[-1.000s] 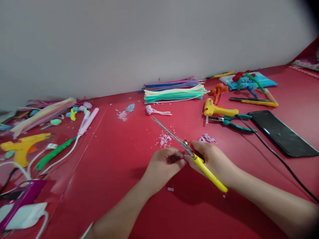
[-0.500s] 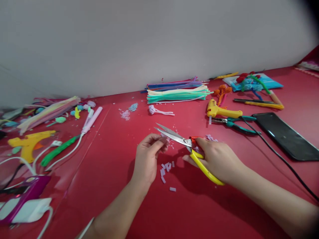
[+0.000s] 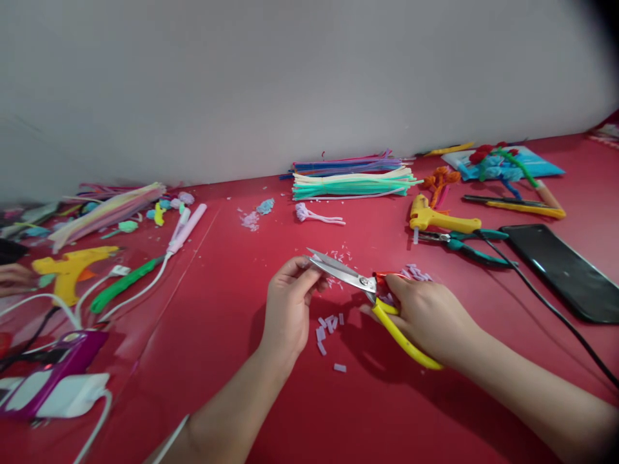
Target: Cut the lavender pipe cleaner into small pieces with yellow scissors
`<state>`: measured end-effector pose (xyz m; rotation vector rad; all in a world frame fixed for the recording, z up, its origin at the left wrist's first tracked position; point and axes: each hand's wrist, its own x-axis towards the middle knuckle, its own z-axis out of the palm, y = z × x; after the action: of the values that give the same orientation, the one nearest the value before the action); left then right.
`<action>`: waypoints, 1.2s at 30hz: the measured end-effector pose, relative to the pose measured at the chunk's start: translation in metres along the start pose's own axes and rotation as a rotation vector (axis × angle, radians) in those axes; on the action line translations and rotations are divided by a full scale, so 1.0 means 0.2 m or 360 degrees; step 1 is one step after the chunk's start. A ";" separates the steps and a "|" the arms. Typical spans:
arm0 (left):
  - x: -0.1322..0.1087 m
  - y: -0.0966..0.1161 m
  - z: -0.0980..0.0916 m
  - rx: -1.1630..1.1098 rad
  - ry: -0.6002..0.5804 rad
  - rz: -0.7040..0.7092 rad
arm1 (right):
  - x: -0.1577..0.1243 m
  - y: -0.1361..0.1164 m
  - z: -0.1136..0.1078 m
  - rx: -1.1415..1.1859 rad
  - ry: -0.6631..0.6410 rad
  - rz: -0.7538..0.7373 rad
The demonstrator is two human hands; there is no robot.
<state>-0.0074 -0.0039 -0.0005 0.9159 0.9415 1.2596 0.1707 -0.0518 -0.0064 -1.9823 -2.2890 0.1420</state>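
Observation:
My right hand [image 3: 425, 316] is closed around the handles of scissors [image 3: 341, 270], one handle yellow and the other red-orange. The blades point left, slightly apart, with their tips by the fingertips of my left hand [image 3: 293, 303]. Thumb and fingers of that hand are pinched on a small pale lilac piece, mostly hidden by the fingers and blades. Below the scissors lie several short lilac strips [image 3: 329, 323]. More lilac pieces [image 3: 416, 273] are heaped behind my right hand, and tiny pale trimmings [image 3: 338, 258] are scattered beyond the blades.
Bundled pipe cleaners [image 3: 355, 183] and a lilac pompom with stems [image 3: 302, 212] lie toward the wall. At right are a yellow glue gun [image 3: 442, 220], pliers [image 3: 476, 248] and a phone [image 3: 563, 270]. Another glue gun [image 3: 72, 270], a power strip [image 3: 62, 374] and another person's hand [image 3: 14, 280] are left.
The scissor blades have closed somewhat near my left fingertips. The whole view has shifted slightly, and another person's hand has come in at the left edge.

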 end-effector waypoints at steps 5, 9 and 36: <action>0.00 0.00 0.00 -0.0013 0.0025 -0.0021 | 0.00 0.00 0.00 -0.0011 -0.0014 -0.0001; 0.00 0.00 0.00 -0.0021 0.0030 -0.0019 | 0.01 0.01 0.00 -0.0023 -0.0004 -0.0020; -0.03 0.00 0.03 0.0228 -0.0369 -0.0338 | 0.03 0.01 -0.03 0.0783 -0.0036 0.0243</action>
<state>-0.0030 -0.0095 0.0018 1.0213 0.9257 0.8940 0.1724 -0.0455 -0.0002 -1.8852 -1.8697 0.6706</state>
